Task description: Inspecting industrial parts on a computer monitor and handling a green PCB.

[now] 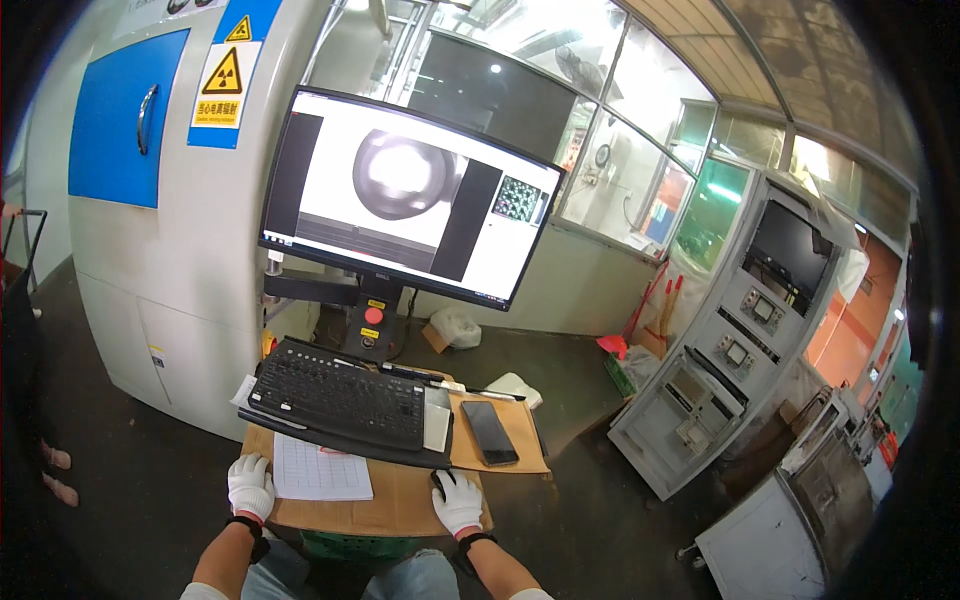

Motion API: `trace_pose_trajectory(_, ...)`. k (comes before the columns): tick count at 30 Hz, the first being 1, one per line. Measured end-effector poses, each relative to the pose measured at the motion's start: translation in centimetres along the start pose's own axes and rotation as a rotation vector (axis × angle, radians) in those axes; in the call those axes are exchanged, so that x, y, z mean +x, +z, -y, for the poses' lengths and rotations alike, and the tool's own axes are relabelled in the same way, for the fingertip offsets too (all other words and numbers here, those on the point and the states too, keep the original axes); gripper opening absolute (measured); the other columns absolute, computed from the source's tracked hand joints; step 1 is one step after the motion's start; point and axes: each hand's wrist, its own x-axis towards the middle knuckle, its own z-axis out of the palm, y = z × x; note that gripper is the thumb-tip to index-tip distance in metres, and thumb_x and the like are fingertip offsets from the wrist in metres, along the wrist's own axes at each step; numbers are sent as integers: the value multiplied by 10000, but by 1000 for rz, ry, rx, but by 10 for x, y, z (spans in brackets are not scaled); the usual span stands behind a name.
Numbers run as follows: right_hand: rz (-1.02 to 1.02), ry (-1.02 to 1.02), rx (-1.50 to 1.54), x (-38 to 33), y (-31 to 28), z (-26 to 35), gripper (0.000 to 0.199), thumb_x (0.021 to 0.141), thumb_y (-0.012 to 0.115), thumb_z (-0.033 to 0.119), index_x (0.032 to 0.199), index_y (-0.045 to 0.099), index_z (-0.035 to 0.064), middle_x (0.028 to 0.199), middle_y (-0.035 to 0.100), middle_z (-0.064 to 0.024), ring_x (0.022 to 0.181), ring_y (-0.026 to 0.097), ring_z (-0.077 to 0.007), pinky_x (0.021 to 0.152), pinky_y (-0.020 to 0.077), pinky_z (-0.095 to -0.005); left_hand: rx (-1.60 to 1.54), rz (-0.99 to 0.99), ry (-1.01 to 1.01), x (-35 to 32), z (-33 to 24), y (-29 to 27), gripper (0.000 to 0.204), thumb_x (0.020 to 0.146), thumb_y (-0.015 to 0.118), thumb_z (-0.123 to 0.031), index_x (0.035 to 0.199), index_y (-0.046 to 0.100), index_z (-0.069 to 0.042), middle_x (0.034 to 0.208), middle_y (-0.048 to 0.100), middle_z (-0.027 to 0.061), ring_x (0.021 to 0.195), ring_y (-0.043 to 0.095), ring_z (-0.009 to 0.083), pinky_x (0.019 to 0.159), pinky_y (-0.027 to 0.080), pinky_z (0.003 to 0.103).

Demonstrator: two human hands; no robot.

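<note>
My left hand [250,487], in a white glove, rests at the left edge of a cardboard-topped stand [400,507]. Its fingers lie flat, with nothing visible in them. Just right of it lies a printed paper sheet [318,472] with a table grid. My right hand [459,502], gloved too, is closed over a black computer mouse [437,482], mostly hidden under the fingers. Beyond both hands, a black keyboard [340,398] sits tilted on the stand. A dark smartphone [490,433] lies on a brown envelope [520,440] to its right.
A monitor [410,195] showing a grey round shape stands behind the keyboard, above a red push button [374,316]. At left is a large white cabinet [190,270] with a blue door [128,120]. A grey instrument rack [690,400] and a wheeled metal cart [770,540] stand right.
</note>
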Motion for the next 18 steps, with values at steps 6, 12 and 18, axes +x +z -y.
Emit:
trace_pose_trajectory(6, 27, 21, 0, 3, -3, 4, 445, 872, 712, 278, 1296, 660, 158, 1186, 664, -154, 973, 658, -394, 854, 545, -517, 7, 3, 7, -4, 9, 7, 339, 814, 676, -143, 1147, 688, -80, 1273, 661, 129, 1265, 560, 362, 1108, 413, 497)
trace_pose_trajectory(12, -11, -9, 11, -2, 2, -1, 455, 875, 711, 282, 1309, 650, 160, 1212, 663, -160, 990, 656, -398, 868, 544, -512, -9, 8, 6, -4, 7, 5, 330, 801, 688, -130, 1127, 685, -82, 1264, 658, 127, 1259, 560, 360, 1102, 416, 497)
trace_pose_trajectory(18, 13, 7, -14, -5, 9, -5, 459, 881, 704, 294, 1319, 648, 169, 1226, 661, -151, 1007, 650, -395, 870, 541, -515, 9, -3, 7, -6, 7, 7, 324, 805, 684, -129, 1125, 688, -81, 1258, 662, 126, 1257, 560, 360, 1100, 416, 498)
